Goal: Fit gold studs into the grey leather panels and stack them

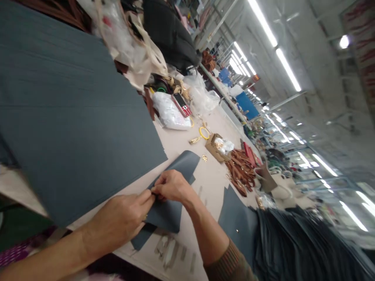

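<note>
Both my hands meet at a folded dark blue-grey leather-like piece (166, 216) on the pale table. My left hand (124, 214) pinches its edge from the left, thumb and fingers pressed together. Right beside it, my right hand (171, 185) is closed in a pinch at the same spot, fingertips nearly touching the left ones. Any small part between the fingertips is hidden. The far end of the piece curls up beyond my right hand. Another dark sheet (231, 210) with a small gold-coloured stud lies to the right.
Large dark sheets (82, 113) cover the left side. Beyond my hands are small gold pieces (204, 158), a cardboard box (215, 148), a yellow tape roll (204, 133), a phone (181, 104) and brown straps (240, 169). A dark stack (304, 246) stands at right.
</note>
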Action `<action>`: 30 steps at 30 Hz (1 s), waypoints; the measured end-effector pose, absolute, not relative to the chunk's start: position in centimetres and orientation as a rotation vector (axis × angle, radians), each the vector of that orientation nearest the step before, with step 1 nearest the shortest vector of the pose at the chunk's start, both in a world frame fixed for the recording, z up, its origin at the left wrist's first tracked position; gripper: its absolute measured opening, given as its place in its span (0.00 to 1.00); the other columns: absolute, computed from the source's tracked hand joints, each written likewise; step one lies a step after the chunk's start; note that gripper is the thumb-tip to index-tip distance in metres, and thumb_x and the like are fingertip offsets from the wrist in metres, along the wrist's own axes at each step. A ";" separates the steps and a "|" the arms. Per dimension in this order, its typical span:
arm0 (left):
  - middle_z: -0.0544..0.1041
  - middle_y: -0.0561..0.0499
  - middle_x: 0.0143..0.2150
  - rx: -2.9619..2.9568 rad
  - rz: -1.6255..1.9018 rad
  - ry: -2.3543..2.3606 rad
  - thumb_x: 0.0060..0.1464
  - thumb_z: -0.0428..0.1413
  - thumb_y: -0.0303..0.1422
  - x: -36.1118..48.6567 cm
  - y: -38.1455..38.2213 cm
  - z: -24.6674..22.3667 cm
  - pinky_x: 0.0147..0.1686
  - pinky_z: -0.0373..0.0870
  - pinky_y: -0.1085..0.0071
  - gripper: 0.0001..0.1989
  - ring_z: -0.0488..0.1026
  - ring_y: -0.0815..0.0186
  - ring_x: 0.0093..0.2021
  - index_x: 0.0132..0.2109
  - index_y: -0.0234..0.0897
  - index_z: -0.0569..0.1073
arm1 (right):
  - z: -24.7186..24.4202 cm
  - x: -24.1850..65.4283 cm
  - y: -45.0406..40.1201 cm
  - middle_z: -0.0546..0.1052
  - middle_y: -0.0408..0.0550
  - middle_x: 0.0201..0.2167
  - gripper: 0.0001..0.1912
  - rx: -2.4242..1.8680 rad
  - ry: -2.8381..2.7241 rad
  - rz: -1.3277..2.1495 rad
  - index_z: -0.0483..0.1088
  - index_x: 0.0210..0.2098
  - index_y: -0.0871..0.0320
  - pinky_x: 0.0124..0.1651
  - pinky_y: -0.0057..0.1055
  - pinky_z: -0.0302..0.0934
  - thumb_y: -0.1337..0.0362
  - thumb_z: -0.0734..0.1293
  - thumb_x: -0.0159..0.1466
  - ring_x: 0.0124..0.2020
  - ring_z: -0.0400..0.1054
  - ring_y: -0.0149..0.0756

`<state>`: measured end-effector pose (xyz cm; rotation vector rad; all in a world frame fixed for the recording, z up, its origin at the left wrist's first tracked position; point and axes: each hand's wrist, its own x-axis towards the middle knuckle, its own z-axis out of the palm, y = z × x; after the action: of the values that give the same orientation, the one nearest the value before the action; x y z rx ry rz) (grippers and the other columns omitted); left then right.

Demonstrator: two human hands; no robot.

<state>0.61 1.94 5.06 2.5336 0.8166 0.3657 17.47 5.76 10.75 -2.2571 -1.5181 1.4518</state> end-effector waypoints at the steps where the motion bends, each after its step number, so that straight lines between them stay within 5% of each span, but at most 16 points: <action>1: 0.76 0.41 0.47 2.546 0.382 0.825 0.51 0.49 0.20 0.6 2.0 4.7 0.40 0.75 0.61 0.21 0.77 0.55 0.42 0.52 0.34 0.73 | 10.8 17.5 5.9 0.71 0.39 0.14 0.05 -2.267 -1.555 1.457 0.71 0.21 0.59 0.20 0.22 0.63 0.68 0.69 0.52 0.18 0.69 0.30; 7: 0.77 0.48 0.51 2.618 0.488 0.865 0.53 0.46 0.24 0.6 2.3 3.0 0.38 0.75 0.60 0.23 0.78 0.56 0.40 0.54 0.42 0.72 | 10.1 18.3 4.2 0.74 0.38 0.20 0.07 -2.220 -1.710 1.053 0.74 0.26 0.55 0.28 0.24 0.62 0.58 0.73 0.52 0.26 0.71 0.31; 13: 0.76 0.48 0.52 2.623 0.489 0.856 0.53 0.46 0.24 0.5 2.5 3.3 0.39 0.76 0.63 0.23 0.78 0.56 0.44 0.53 0.42 0.73 | 8.9 21.0 -1.2 0.74 0.55 0.48 0.24 -2.185 -1.382 0.145 0.70 0.52 0.58 0.55 0.41 0.60 0.59 0.71 0.57 0.50 0.67 0.46; 16: 0.76 0.48 0.50 2.610 0.515 0.822 0.53 0.45 0.22 0.5 2.3 3.8 0.43 0.75 0.63 0.24 0.78 0.58 0.45 0.53 0.41 0.72 | 8.2 22.3 -2.8 0.74 0.52 0.45 0.35 -2.057 -1.092 0.429 0.62 0.60 0.59 0.47 0.36 0.64 0.62 0.71 0.54 0.42 0.69 0.41; 21: 0.75 0.49 0.53 2.458 0.633 0.706 0.57 0.50 0.28 1.0 0.9 4.7 0.48 0.72 0.68 0.18 0.76 0.60 0.48 0.53 0.44 0.72 | 9.8 24.4 -3.8 0.68 0.35 0.23 0.34 -1.802 -0.910 0.696 0.64 0.58 0.57 0.28 0.23 0.59 0.67 0.69 0.51 0.24 0.62 0.29; 24: 0.76 0.51 0.47 2.250 0.655 0.684 0.62 0.51 0.36 1.4 -0.1 5.7 0.49 0.69 0.71 0.11 0.74 0.62 0.48 0.48 0.44 0.74 | 13.0 28.2 -6.0 0.74 0.39 0.27 0.36 -1.784 -0.864 0.626 0.62 0.60 0.58 0.32 0.26 0.63 0.63 0.69 0.51 0.26 0.67 0.31; 30: 0.74 0.52 0.34 1.999 0.517 0.731 0.66 0.43 0.37 1.1 -1.5 8.8 0.39 0.66 0.72 0.16 0.72 0.66 0.36 0.36 0.39 0.73 | 18.3 40.7 -16.7 0.79 0.60 0.41 0.40 -2.300 -0.622 0.114 0.65 0.60 0.61 0.41 0.43 0.68 0.54 0.70 0.49 0.40 0.75 0.52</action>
<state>1.08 -1.49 8.83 1.9995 0.7308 0.5173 40.75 -16.74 18.32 -2.3000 -0.6224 0.1144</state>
